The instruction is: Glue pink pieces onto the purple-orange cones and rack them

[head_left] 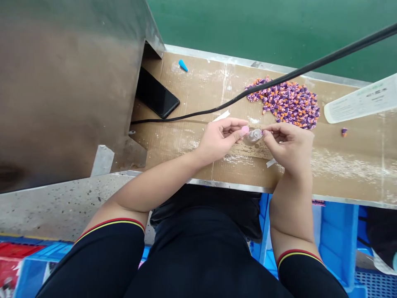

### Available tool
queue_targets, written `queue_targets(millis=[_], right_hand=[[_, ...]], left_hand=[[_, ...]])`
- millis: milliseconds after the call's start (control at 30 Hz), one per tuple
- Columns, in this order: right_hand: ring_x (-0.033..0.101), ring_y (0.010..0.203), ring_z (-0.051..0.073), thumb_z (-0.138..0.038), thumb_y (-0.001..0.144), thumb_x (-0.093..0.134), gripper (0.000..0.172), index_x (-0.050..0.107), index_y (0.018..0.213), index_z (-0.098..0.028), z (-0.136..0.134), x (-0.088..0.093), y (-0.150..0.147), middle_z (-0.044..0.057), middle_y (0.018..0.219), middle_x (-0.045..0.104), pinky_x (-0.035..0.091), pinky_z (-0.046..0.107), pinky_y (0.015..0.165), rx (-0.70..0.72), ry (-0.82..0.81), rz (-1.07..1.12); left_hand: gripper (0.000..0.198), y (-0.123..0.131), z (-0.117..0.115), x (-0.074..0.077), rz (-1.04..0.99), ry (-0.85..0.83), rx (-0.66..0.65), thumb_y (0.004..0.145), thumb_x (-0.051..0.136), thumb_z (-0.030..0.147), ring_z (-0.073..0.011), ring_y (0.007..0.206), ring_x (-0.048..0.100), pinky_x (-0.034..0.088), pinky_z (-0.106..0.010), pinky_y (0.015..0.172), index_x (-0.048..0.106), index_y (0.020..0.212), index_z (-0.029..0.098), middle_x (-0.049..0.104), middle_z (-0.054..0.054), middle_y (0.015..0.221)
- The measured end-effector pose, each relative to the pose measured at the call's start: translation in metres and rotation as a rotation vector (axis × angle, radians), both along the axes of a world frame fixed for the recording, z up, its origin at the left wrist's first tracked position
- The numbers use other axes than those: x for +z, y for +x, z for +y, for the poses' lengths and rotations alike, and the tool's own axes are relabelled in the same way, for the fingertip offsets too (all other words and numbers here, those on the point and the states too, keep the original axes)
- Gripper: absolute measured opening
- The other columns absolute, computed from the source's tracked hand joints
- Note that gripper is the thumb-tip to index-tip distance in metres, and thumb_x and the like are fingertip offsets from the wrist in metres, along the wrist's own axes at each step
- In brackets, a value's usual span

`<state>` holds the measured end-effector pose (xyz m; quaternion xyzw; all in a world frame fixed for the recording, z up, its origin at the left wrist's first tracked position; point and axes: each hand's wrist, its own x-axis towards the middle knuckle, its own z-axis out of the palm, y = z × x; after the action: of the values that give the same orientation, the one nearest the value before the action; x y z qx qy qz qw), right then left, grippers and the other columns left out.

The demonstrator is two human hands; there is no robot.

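Observation:
My left hand (218,138) pinches a small pink disc-shaped piece (245,130) at its fingertips, against one end of a small clear plastic vial (254,135). My right hand (290,147) holds the vial's other end between its fingertips. Both hands are over a cardboard-covered bench (186,91). Just beyond them lies a heap of small purple and orange pieces (283,101), nearest my right hand and not touched. A stray purple piece (344,132) lies to the right, and a blue cone-shaped piece (182,65) lies at the far edge.
A black phone (156,97) lies beside a large metal panel (62,82). A black cable (248,97) runs above the bench. A white printed card (361,99) sits at the right. Blue crates (338,244) stand below the bench's near edge.

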<state>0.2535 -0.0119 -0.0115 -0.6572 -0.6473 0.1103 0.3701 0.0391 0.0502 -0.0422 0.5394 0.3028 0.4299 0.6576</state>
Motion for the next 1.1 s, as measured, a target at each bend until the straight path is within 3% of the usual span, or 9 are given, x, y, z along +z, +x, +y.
queue_targets(millis=[167,267,400,500,767,867,1100], right_hand=[[0.068,0.062,0.021,-0.032,0.093,0.077,0.008,0.081,0.087,-0.031,0.001,0.001,-0.002,0.001,0.075,0.076,0.056,0.036,0.06,0.012,-0.034,-0.042],[0.068,0.062,0.022,-0.032,0.092,0.078,0.006,0.081,0.087,-0.031,0.001,0.001,-0.001,0.001,0.075,0.076,0.057,0.038,0.062,0.013,-0.049,-0.045],[0.069,0.063,0.022,-0.032,0.092,0.076,0.007,0.081,0.088,-0.031,0.001,-0.001,0.001,0.001,0.075,0.077,0.058,0.037,0.062,-0.001,-0.029,-0.095],[0.069,0.063,0.021,-0.032,0.093,0.075,0.008,0.081,0.089,-0.03,0.0,-0.002,0.001,0.002,0.076,0.077,0.059,0.037,0.062,0.012,-0.026,-0.091],[0.076,0.072,0.022,-0.041,0.105,0.072,0.014,0.078,0.1,-0.029,-0.006,0.0,-0.007,0.003,0.086,0.079,0.066,0.039,0.066,-0.027,0.094,0.201],[0.079,0.073,0.023,-0.048,0.108,0.071,0.02,0.077,0.103,-0.03,-0.007,-0.001,-0.015,0.003,0.085,0.077,0.069,0.04,0.066,-0.032,0.133,0.27],[0.084,0.082,0.022,-0.046,0.109,0.074,0.018,0.077,0.108,-0.029,-0.009,-0.004,-0.039,0.003,0.094,0.082,0.074,0.036,0.068,0.071,0.196,0.373]], left_hand=[[0.027,-0.001,-0.001,0.006,0.011,-0.019,0.005,0.093,0.089,0.041,-0.015,0.076,0.074,0.067,-0.031,0.075,0.087,0.107,0.017,0.084,-0.009,0.096],[0.023,0.0,-0.001,0.005,-0.007,-0.048,0.014,0.093,0.089,0.035,-0.0142,0.078,0.075,0.067,-0.03,0.077,0.088,0.107,0.017,0.085,-0.009,0.102],[0.021,-0.001,-0.002,0.002,-0.034,-0.061,-0.008,0.094,0.088,0.035,-0.0132,0.073,0.073,0.065,-0.028,0.071,0.087,0.105,0.017,0.082,-0.007,0.093],[0.021,-0.002,-0.002,0.003,-0.049,-0.065,-0.038,0.092,0.089,0.034,-0.0143,0.077,0.076,0.067,-0.029,0.075,0.087,0.104,0.017,0.085,-0.009,0.102],[0.034,0.0,-0.001,0.007,-0.046,-0.092,-0.018,0.088,0.094,0.035,-0.0162,0.08,0.078,0.07,-0.032,0.081,0.085,0.114,0.016,0.085,-0.009,0.102],[0.032,0.001,-0.001,0.008,-0.02,-0.111,-0.023,0.089,0.093,0.04,-0.016,0.081,0.078,0.069,-0.032,0.082,0.084,0.104,0.014,0.084,-0.009,0.097],[0.034,0.006,-0.006,0.009,-0.062,-0.176,-0.021,0.087,0.094,0.04,-0.0152,0.082,0.079,0.069,-0.029,0.082,0.074,0.095,0.014,0.083,-0.008,0.094]])
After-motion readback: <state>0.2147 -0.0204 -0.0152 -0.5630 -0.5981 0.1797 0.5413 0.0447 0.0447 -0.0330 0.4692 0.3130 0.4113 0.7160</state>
